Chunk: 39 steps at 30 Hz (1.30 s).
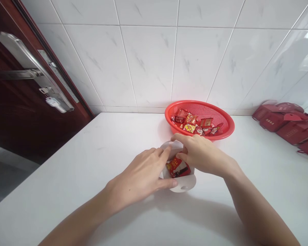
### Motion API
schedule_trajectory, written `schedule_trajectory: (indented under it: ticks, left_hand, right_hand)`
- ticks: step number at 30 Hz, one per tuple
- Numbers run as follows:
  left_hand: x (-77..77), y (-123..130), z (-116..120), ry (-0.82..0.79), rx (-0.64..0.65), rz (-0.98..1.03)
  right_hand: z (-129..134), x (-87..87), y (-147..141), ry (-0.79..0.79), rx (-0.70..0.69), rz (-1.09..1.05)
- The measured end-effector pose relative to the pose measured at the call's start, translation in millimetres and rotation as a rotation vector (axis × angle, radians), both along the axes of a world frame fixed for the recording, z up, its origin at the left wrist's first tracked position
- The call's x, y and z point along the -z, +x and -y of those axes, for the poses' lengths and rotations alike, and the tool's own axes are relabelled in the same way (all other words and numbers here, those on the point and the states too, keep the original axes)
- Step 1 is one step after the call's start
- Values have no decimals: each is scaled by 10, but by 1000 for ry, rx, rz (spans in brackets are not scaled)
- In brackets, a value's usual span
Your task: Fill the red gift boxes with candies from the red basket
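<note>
A few red-wrapped snack packets [177,167] already inside a small white paper box [186,186], its flaps up and unclosed; more packets [192,123] left in a red plastic mesh basket [210,109]. Box just in front of the basket, almost touching its rim, on a white counter [66,164]. Left hand [138,174] spread across the near side of the box, fingertips on the far flap, thumb apart from them on the front edge. Right hand [200,153] over the flap nearest the basket, thumb and fingers apparently pinched together on the paper. Stack of red gift boxes [290,126] well right of the basket.
</note>
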<state>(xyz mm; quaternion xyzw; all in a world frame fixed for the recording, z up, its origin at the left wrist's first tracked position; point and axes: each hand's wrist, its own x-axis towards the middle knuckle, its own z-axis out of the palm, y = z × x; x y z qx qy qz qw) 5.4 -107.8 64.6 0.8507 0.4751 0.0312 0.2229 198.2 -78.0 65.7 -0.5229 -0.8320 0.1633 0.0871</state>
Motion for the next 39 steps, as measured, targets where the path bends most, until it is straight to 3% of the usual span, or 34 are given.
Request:
schedule_trajectory:
  ticks: [9,13,18,21,24,27,30,35,39]
  left_hand:
    - [52,-14,-25,36,67,-35]
    - [76,-22,-25,25,67,-18]
    - [35,-7,-21,-36,19,1]
    - [7,4,-33,-57,-6,-1]
    - [4,4,-47,-72,-16,3]
    - [14,-1,-57,-42,12,9]
    - [11,7,-60,-31,28,-4]
    - [-10,25,-61,-47,35,-51]
    - [7,10,-57,-50,29,-27]
  right_hand:
    - [-87,-94,124,-153,13,-2]
    - [-202,-121,238,-207,-59,-147]
    - [-332,-203,472,-120,-57,-372]
    - [-366,-213,595,-75,-24,-395]
    - [-383,-104,659,-154,18,-194]
    - [-362,115,669,-270,137,128]
    - [-298,356,671,-232,278,296]
    - [-238,636,718,-244,363,336]
    - [-239,626,770,-293,305,202]
